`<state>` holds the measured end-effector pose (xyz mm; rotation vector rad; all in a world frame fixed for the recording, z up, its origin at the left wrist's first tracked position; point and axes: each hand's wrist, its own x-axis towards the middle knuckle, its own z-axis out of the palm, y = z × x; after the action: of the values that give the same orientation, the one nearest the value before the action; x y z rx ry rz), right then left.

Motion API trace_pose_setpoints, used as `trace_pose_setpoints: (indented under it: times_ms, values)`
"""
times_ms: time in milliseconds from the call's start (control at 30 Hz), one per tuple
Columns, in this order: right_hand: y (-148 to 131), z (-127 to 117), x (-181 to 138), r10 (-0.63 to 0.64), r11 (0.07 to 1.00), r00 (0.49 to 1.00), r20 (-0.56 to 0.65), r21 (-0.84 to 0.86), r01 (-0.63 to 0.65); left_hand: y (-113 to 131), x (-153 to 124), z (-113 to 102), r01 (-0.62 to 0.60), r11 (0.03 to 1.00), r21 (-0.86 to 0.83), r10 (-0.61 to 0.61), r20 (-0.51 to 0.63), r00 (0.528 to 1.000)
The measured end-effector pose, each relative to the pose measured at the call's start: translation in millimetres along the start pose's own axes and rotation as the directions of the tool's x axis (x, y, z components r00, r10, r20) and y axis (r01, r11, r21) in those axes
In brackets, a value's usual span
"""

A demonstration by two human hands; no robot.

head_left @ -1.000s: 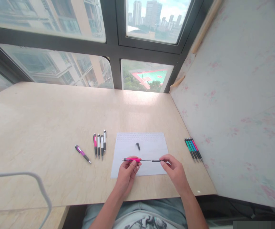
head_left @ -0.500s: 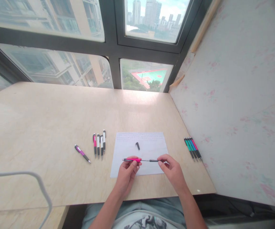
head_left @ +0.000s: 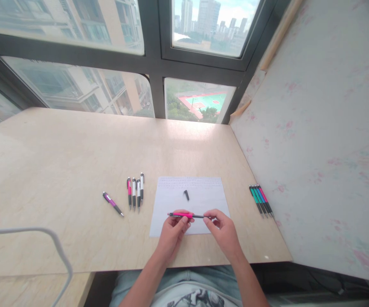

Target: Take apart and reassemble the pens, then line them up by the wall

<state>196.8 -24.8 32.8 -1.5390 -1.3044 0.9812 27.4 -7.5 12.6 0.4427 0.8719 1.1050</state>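
Observation:
My left hand (head_left: 173, 232) pinches the pink barrel of a pen (head_left: 180, 215) over a white sheet of paper (head_left: 171, 200). My right hand (head_left: 222, 230) pinches the dark refill end (head_left: 200, 217) that sticks out of the barrel's right side. Both hands hover just above the sheet's near edge. A small black pen part (head_left: 186, 195) lies on the paper beyond the hands.
A row of white and pink pens (head_left: 135, 192) lies left of the paper, with a single purple pen (head_left: 113, 204) farther left. Several green, blue and pink pens (head_left: 260, 199) lie by the right wall (head_left: 315, 128). A white wire frame (head_left: 43, 243) is at the near left of the wooden table (head_left: 59, 153).
My right hand has moved left toward my left hand, and less of the refill shows outside the pink barrel. The left hand has stayed in place.

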Motion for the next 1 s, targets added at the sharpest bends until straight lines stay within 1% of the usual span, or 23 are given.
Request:
trace_pose_setpoints:
  times_ms: [267,367,567,700,767,900,1000]
  values:
    - [-0.4,-0.3,-0.1,0.01,1.0,1.0,0.022,-0.018,-0.01,-1.4,-0.1,-1.8,-0.006,1.0,0.014,0.006,0.016,1.0]
    - [-1.2,-1.4,0.0,-0.006,0.999,0.999,0.042,-0.05,0.008,-1.7,-0.6,-2.3,-0.009,1.0,0.017,0.009,0.023,1.0]
    - [-1.7,-0.7,-1.4,-0.103,0.989,0.994,0.048,-0.106,0.107,-3.3,0.1,-4.2,-0.01,1.0,0.005,0.01,0.026,1.0]
    - [-1.0,2.3,-2.3,-0.22,0.971,0.974,0.049,-0.088,0.224,-5.1,1.8,-6.1,-0.016,1.0,-0.024,0.017,0.014,1.0]
    - [-1.0,2.8,-2.7,-0.249,0.965,0.968,0.04,-0.076,0.251,-5.6,2.1,-6.6,-0.013,0.999,-0.034,0.013,0.017,1.0]
    - [-1.6,1.9,-3.9,-0.204,0.972,0.978,0.039,-0.112,0.208,-5.9,1.1,-7.2,-0.011,1.0,-0.008,0.011,0.056,0.998]
    - [-2.1,1.8,-4.3,-0.181,0.971,0.983,0.01,-0.158,0.181,-5.9,0.2,-7.3,-0.01,1.0,0.028,0.007,0.088,0.996]
